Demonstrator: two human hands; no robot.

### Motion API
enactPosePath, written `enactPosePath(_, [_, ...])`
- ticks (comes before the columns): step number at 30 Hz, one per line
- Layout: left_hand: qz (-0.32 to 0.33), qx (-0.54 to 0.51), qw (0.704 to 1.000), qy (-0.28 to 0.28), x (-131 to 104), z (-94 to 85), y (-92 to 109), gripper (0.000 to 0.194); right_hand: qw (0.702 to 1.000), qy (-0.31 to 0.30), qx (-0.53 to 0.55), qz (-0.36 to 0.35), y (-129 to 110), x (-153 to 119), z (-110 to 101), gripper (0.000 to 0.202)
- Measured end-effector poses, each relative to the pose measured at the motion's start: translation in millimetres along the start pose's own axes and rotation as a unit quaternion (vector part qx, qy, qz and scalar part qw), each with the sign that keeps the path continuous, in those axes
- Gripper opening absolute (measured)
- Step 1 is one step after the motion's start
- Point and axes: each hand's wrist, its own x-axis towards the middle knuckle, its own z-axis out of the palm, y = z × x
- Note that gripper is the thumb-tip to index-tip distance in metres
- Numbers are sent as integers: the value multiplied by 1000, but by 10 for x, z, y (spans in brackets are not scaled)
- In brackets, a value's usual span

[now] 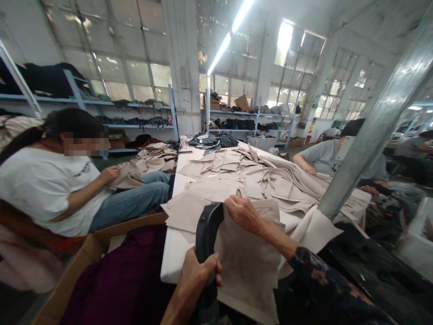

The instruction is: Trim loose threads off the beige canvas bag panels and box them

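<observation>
The left fingers (212, 260) wrap a black curved tool (207, 228); the right fingers (233, 204) pinch a beige panel (250, 266) hanging below them. With the tool's tip just beside them, 1 slip could snag the panel.

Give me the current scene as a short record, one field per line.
left hand: gripping a black curved tool
right hand: pinching a beige panel near the tool's tip
tip contact with panel: cannot tell
table: loose beige pieces
left of table: cardboard box holding purple cloth
people nearby: white shirt left, grey shirt right
</observation>
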Motion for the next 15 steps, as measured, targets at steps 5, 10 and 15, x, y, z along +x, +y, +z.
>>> enactPosePath(5, [-3, 5, 1000, -20, 10, 25, 64, 28, 995, 14, 101, 14, 3, -83, -4, 25])
enactPosePath(10, [11, -5, 999, -29, 38, -22, 118, 28, 957, -43, 283, 44, 82, -123, -85, 33])
enactPosePath(15, [6, -49, 999, -10, 126, -165, 46, 30, 862, -71, 472, 168, 138, -211, -89, 34])
